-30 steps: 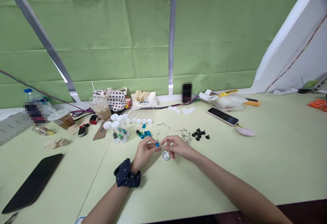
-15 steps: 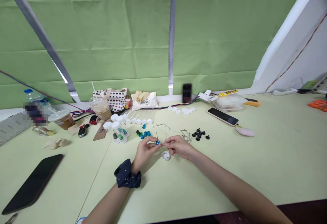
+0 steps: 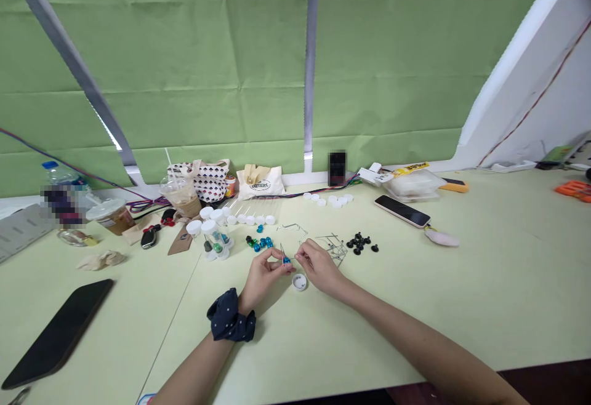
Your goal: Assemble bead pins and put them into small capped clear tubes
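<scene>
Between the thumb and index finger of my left hand (image 3: 262,276) is a small shiny blue piece (image 3: 287,260), with a thin metal wire standing up from it. My right hand (image 3: 321,269) is pinched close beside it, at the end of a thin wire (image 3: 292,259) that reaches toward the blue piece. Just below both hands sits a white round cap (image 3: 300,282) with tiny bits inside. Bent metal wires (image 3: 333,246) lie behind my right hand. Several loose blue pieces (image 3: 263,243) and a few green ones rest beyond my left hand.
Black knob-like pieces (image 3: 358,243) lie to the right, near a phone (image 3: 402,211). White-capped clear tubes (image 3: 217,242) stand at left. White caps (image 3: 327,199) are scattered farther back. A drink cup (image 3: 182,196), a car key (image 3: 149,238) and a dark tablet-like slab (image 3: 60,331) occupy the left side.
My right hand has turned and risen slightly, its knuckles now higher beside the blue piece. The upright wire at my left hand leans a little more left.
</scene>
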The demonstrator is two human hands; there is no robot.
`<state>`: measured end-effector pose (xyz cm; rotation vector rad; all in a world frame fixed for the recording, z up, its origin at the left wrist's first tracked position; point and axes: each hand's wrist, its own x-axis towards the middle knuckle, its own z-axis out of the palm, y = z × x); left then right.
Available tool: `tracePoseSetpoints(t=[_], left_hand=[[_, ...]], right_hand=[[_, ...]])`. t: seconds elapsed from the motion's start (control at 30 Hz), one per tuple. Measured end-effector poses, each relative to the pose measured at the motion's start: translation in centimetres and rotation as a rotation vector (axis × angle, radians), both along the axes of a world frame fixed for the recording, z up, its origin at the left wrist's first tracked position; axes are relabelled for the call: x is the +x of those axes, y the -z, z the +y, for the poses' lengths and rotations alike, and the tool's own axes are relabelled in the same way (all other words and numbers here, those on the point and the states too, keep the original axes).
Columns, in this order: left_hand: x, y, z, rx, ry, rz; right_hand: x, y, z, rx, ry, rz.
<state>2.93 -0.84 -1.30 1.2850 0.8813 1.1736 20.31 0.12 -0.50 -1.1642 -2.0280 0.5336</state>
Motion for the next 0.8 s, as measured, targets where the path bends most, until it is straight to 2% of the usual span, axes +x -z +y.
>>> tracePoseSetpoints(t=[0.27, 0.53, 0.63, 0.8], left_hand=[[0.0, -0.01, -0.07, 0.013, 0.006, -0.012], [0.04, -0.17, -0.17, 0.018, 0.012, 0.022], [0.0, 0.02, -0.05, 0.019, 0.009, 0.013], [-0.13, 0.2, 0.06, 0.006, 0.025, 0.002]], right_hand=[[0.21, -0.36, -0.1, 0.093, 0.018, -0.117], [-0.01, 0.53, 0.21, 0.181, 0.055, -0.264], [0.07, 0.47, 0.29, 0.165, 0.022, -0.225], [0.31, 0.04, 0.31, 0.094, -0.052, -0.037]])
